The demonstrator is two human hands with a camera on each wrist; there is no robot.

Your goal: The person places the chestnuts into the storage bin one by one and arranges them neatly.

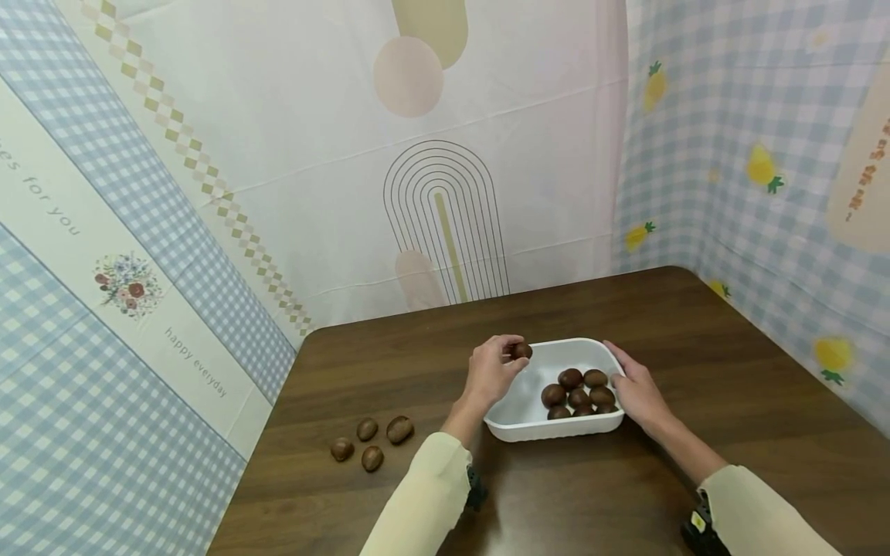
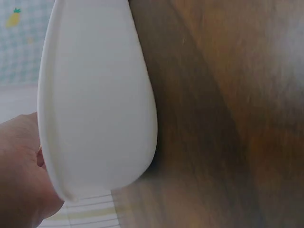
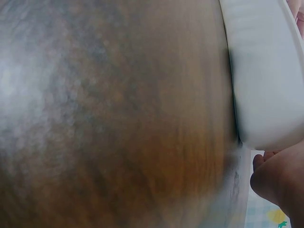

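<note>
Above the left end of a white tray [image 1: 556,435], my left hand [image 1: 489,372] pinches a brown, round, nut-like ball [image 1: 522,350] between thumb and fingers. My right hand [image 1: 634,388] grips the right side of the tray, its thumb over the rim. Several more brown balls [image 1: 575,397] lie together in the right part of the tray. In the left wrist view, the white tray wall [image 2: 99,99] covers much of the left hand [image 2: 23,175]. The right wrist view catches the right hand [image 3: 280,178] at the tray's end.
Several similar brown balls [image 1: 371,459] lie loose on the dark wooden table [image 1: 292,494], left of the left forearm. Printed cloths [image 1: 334,208] hang behind the table and along both sides.
</note>
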